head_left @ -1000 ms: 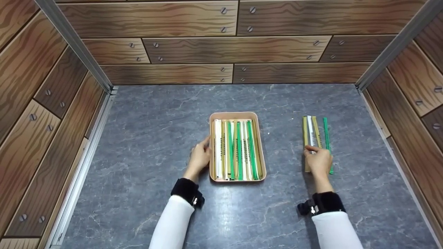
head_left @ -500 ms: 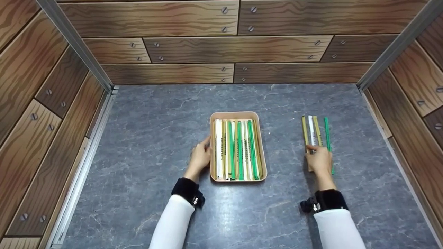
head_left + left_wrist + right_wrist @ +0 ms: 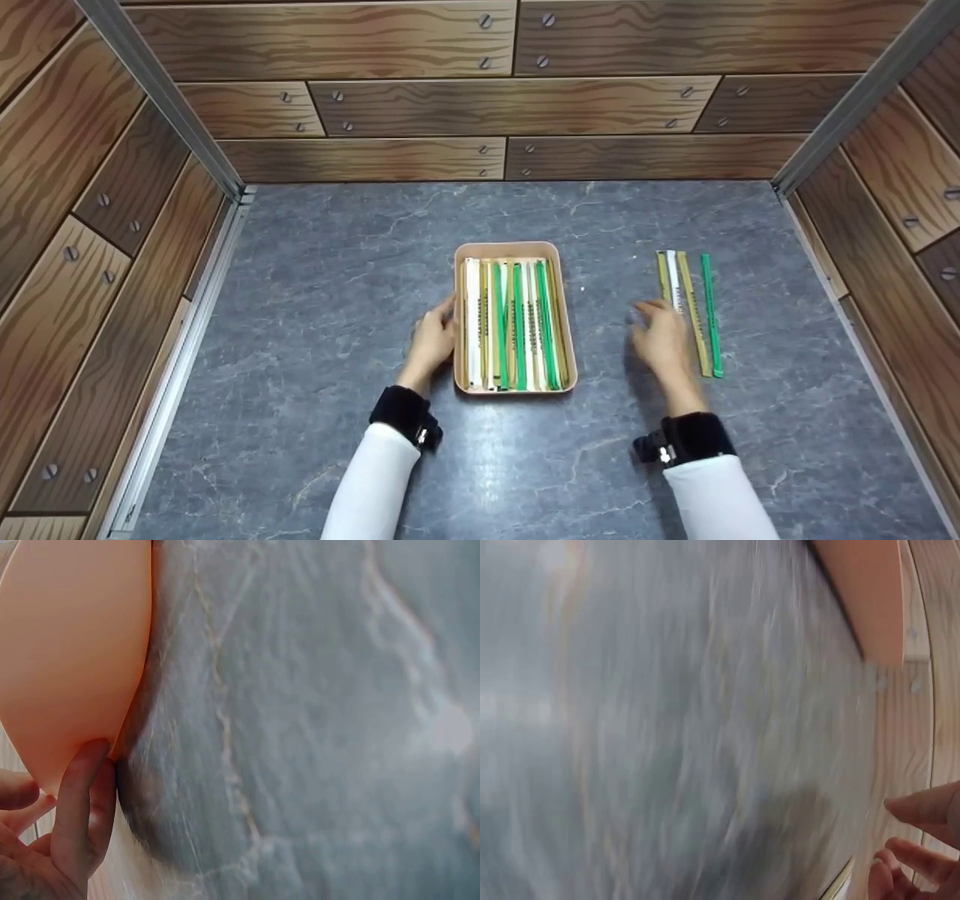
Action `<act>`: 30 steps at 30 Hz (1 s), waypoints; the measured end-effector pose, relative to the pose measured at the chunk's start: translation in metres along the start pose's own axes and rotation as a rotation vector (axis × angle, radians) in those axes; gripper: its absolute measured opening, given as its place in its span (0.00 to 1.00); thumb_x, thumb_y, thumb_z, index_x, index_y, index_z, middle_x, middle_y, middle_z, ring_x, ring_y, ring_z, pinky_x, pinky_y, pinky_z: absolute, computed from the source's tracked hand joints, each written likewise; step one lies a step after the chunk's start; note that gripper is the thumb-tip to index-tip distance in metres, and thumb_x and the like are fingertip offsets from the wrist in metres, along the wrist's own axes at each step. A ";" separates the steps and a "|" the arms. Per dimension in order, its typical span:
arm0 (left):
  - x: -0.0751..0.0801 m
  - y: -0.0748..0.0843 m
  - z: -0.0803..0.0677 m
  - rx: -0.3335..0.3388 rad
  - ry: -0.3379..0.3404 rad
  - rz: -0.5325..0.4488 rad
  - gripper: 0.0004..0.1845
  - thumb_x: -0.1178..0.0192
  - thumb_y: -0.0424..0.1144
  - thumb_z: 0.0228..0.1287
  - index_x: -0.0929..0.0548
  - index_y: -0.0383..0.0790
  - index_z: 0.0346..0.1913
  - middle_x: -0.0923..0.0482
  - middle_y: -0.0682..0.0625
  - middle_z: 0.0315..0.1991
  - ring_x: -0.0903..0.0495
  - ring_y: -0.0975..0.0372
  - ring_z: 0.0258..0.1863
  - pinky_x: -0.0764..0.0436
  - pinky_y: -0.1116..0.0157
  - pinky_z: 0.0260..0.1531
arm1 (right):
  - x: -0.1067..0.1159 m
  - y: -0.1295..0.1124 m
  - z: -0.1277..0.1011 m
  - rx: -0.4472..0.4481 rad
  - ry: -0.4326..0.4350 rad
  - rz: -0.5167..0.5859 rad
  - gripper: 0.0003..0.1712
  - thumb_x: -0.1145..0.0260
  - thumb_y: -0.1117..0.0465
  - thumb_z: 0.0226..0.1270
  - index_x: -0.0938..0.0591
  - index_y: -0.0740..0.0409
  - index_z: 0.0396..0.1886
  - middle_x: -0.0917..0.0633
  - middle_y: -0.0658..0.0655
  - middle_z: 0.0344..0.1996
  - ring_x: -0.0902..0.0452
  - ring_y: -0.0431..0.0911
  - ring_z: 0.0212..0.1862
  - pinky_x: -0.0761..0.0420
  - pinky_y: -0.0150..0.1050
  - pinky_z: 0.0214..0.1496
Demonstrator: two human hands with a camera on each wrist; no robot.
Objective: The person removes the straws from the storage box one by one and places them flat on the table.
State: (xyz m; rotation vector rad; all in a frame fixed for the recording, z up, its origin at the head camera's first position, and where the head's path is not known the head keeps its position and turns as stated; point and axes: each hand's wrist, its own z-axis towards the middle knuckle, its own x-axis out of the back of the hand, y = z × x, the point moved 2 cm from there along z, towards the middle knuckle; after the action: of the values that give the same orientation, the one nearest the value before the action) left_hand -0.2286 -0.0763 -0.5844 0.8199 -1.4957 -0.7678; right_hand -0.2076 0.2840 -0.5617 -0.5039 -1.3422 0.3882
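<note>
A shallow peach tray [image 3: 574, 366] is filled with a row of slim stick packets [image 3: 517, 330] in white, gold and green, some with dark print. My left hand [image 3: 433, 336] touches the tray's left side; in the left wrist view its fingers [image 3: 73, 802] rest against the outer wall. My right hand [image 3: 661, 336] hovers, slightly blurred, just left of several loose packets, partly covering them. These are a gold packet [image 3: 663, 271], a white packet [image 3: 672, 271], a second gold packet [image 3: 695, 319] and a green packet [image 3: 712, 322]. Nothing shows between the right fingers [image 3: 911, 804].
The grey marbled tabletop [image 3: 337, 262] is bounded by wood-patterned walls [image 3: 420, 109] at the back and both sides. Metal rails [image 3: 172, 330] run along the edges. A tiny white speck [image 3: 582, 289] lies between tray and loose packets.
My right hand has let go of the leftmost gold packet and moved left, off the loose packets, which now lie closer together. The left hand and tray have stayed in place.
</note>
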 end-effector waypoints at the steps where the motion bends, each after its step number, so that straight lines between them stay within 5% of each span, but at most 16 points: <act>1: 0.000 0.000 0.000 -0.006 0.000 0.000 0.29 0.47 0.28 0.68 0.31 0.44 0.71 0.22 0.45 0.26 0.30 0.62 0.17 0.27 0.63 0.22 | -0.004 -0.007 0.000 0.038 0.009 0.006 0.22 0.35 0.74 0.55 0.18 0.71 0.52 0.23 0.73 0.54 0.28 0.68 0.56 0.29 0.59 0.59; 8: 0.001 -0.001 0.002 -0.037 0.020 0.020 0.29 0.47 0.27 0.66 0.29 0.43 0.70 0.25 0.48 0.21 0.31 0.62 0.17 0.28 0.63 0.21 | -0.029 -0.063 -0.010 0.223 -0.012 0.042 0.20 0.31 0.73 0.55 0.16 0.67 0.50 0.20 0.68 0.52 0.27 0.64 0.56 0.30 0.58 0.61; 14: 0.001 -0.001 0.001 -0.031 0.018 0.035 0.29 0.46 0.28 0.66 0.28 0.44 0.70 0.21 0.44 0.25 0.31 0.62 0.17 0.27 0.61 0.23 | -0.037 -0.103 -0.016 0.291 -0.093 0.017 0.20 0.32 0.71 0.59 0.16 0.63 0.53 0.19 0.64 0.51 0.24 0.59 0.53 0.22 0.52 0.55; 17: 0.000 -0.001 0.001 -0.021 0.011 0.029 0.29 0.46 0.28 0.66 0.29 0.44 0.70 0.18 0.38 0.32 0.34 0.62 0.16 0.28 0.62 0.22 | -0.041 -0.113 -0.020 0.266 -0.206 -0.003 0.23 0.32 0.69 0.60 0.18 0.61 0.57 0.20 0.66 0.54 0.20 0.57 0.48 0.17 0.45 0.45; 21: 0.000 -0.001 0.002 -0.012 0.008 0.023 0.29 0.46 0.27 0.66 0.30 0.44 0.71 0.21 0.40 0.27 0.36 0.63 0.14 0.29 0.63 0.20 | -0.052 -0.119 -0.024 0.214 -0.347 -0.081 0.27 0.31 0.65 0.62 0.22 0.60 0.62 0.23 0.70 0.57 0.19 0.59 0.44 0.16 0.43 0.31; 30: 0.001 -0.001 0.001 -0.023 0.018 0.033 0.29 0.46 0.27 0.65 0.29 0.44 0.70 0.20 0.44 0.28 0.32 0.63 0.16 0.27 0.62 0.22 | -0.070 -0.126 -0.029 0.110 -0.375 -0.267 0.28 0.32 0.60 0.64 0.24 0.61 0.64 0.21 0.74 0.50 0.20 0.60 0.31 0.18 0.51 0.27</act>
State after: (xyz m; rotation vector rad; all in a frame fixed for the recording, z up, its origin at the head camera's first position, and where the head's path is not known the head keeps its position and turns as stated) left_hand -0.2291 -0.0776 -0.5852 0.7814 -1.4786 -0.7500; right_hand -0.1953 0.1381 -0.5535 -0.1582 -1.7156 0.3434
